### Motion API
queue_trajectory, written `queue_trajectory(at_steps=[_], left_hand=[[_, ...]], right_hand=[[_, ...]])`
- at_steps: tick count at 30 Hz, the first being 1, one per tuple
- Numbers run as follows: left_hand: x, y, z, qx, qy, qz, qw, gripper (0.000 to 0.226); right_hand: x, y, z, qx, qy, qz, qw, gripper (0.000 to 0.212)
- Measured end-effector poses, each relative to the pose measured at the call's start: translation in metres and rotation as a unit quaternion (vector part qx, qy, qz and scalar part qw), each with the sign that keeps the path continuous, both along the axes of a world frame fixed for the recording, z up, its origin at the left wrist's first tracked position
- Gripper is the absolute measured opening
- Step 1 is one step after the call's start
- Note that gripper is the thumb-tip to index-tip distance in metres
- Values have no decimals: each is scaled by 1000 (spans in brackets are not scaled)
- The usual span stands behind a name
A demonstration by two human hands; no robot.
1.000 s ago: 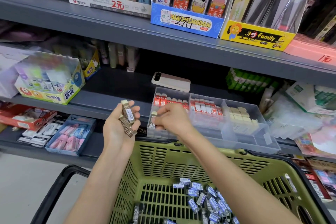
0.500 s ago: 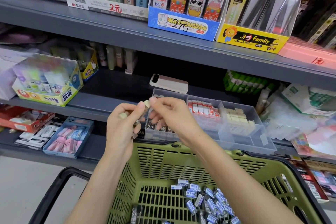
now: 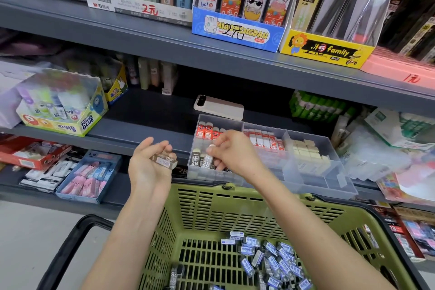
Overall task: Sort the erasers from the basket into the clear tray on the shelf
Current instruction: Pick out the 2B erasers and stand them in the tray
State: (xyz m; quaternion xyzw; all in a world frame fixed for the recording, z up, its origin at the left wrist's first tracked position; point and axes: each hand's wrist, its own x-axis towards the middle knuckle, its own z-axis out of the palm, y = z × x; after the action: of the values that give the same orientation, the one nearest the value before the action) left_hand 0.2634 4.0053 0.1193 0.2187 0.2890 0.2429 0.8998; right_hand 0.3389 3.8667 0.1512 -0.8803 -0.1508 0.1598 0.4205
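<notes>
A: How many views?
B: One. Head-worn wide-angle, looks forward and down, facing a store shelf square-on.
A: Framing?
B: Close. Both forearms enter from the bottom edge, left hand and right hand sit mid-frame. Green basket fills the lower part, right under the lens. Clear tray sits just beyond its far rim, on the shelf's front edge.
A: Distortion?
B: Shelf edges bow and slope down to the right. Edges of frame go soft.
A: Overlap with another view?
B: None, single camera.

Basket before shelf, tray on shelf, phone behind tray
</notes>
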Motion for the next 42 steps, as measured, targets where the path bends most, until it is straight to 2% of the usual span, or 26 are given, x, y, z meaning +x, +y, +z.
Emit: queue_trajectory(at_steps=[3, 6, 10, 13, 16, 17, 21, 24, 27, 29, 31, 34, 36, 38, 42], left_hand=[[1, 2, -2, -36, -7, -4, 999, 27], [3, 2, -4, -23, -31, 10, 999, 25], [2, 0, -4, 61, -86, -11, 994, 25], [-1, -6, -2, 136, -133, -53, 980, 34], [-2, -10, -1, 195, -150, -95, 965, 42], [-2, -11, 0, 207, -158, -116, 958, 44], [-5, -13, 3, 269, -189, -195, 924, 49], [-5, -14, 2, 302, -209, -227, 902, 51], [-6, -17, 1, 298, -226, -240, 896, 50], [-8, -17, 0, 355, -182, -205, 894, 44], [-7, -17, -1, 488, -79, -152, 856, 41], [-5, -19, -3, 686, 74, -118, 714, 42], [-3, -20, -7, 734, 120, -138, 654, 45], [-2, -21, -10, 738, 146, -172, 636, 47], [-2, -19, -11, 730, 151, -200, 636, 47]], right_hand=[[-1, 6, -8, 14, 23, -16, 1000, 15], [-4, 11, -11, -5, -11, -13, 1000, 6], [-8, 12, -12, -16, -12, -3, 1000, 7], [-13, 8, -4, -20, -106, -9, 994, 19], [-25, 7, 9, 107, -101, 43, 988, 9], [-29, 8, 11, 118, -108, 71, 985, 7], [-33, 10, 13, 63, -189, 117, 973, 14], [-29, 6, 10, 63, -175, 131, 974, 20], [-25, -1, 9, 86, -141, 116, 979, 31], [-16, -9, 10, 121, -89, 61, 987, 35], [-4, -19, 11, 116, -53, 6, 992, 30], [2, -24, 9, 31, -16, 12, 999, 29], [-1, -17, 6, -13, 5, 28, 1000, 36], [-1, -9, 2, -53, -2, 35, 998, 36], [2, 0, -1, -149, -71, 40, 986, 21]])
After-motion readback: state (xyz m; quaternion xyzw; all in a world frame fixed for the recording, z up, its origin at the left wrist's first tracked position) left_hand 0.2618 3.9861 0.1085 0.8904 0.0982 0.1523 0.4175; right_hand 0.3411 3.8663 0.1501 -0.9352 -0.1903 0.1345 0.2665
